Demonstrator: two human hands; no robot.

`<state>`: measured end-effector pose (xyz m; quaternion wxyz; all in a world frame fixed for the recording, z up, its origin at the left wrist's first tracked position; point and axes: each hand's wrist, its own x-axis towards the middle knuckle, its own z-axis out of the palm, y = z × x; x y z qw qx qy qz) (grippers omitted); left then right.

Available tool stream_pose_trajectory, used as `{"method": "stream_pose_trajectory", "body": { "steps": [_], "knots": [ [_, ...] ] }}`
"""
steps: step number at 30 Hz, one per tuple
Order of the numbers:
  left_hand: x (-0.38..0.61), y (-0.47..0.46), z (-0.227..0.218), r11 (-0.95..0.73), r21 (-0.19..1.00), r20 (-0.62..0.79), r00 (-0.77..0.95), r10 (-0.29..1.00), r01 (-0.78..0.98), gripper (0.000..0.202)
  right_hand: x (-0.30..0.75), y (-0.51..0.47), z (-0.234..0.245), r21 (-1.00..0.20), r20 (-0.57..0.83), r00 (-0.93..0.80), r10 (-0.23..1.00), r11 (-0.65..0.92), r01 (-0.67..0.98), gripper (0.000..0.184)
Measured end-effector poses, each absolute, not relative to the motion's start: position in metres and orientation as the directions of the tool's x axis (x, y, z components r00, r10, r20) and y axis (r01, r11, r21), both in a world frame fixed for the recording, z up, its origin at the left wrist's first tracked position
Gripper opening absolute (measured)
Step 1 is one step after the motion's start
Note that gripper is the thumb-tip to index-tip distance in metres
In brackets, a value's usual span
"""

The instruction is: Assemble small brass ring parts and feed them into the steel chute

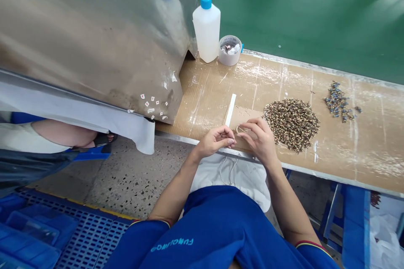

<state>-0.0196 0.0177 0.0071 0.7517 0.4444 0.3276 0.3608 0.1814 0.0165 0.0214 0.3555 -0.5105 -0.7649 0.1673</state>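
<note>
Over the bench's near edge, hands close together.
Left hand: fingertips together, contents unclear. Right hand pinches a thin pale loop beside the parts heap; cardboard extends rightward.

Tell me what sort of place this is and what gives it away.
Probably a factory assembly line: a long green surface, likely a conveyor belt, runs behind a cardboard-covered bench, where a large heap of tiny parts lies beside the right hand.
</note>
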Motion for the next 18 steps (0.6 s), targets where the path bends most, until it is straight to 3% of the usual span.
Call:
{"method": "stream_pose_trajectory", "body": {
  "steps": [3,13,18],
  "knots": [
    [-0.020,0.019,0.007,0.356,0.898,-0.173,0.536,0.826,-0.259,0.045,0.192,0.014,0.023,-0.636,0.339,-0.201,0.919,0.381,0.671,0.024],
    [-0.020,0.019,0.005,0.365,0.893,-0.179,0.536,0.825,-0.262,0.042,0.191,0.011,0.024,-0.610,0.412,-0.229,0.882,0.454,0.650,0.014],
    [-0.020,0.018,0.003,0.375,0.892,-0.198,0.530,0.825,-0.251,0.042,0.186,0.020,0.028,-0.590,0.366,-0.261,0.893,0.439,0.678,0.012]
  ]
}}
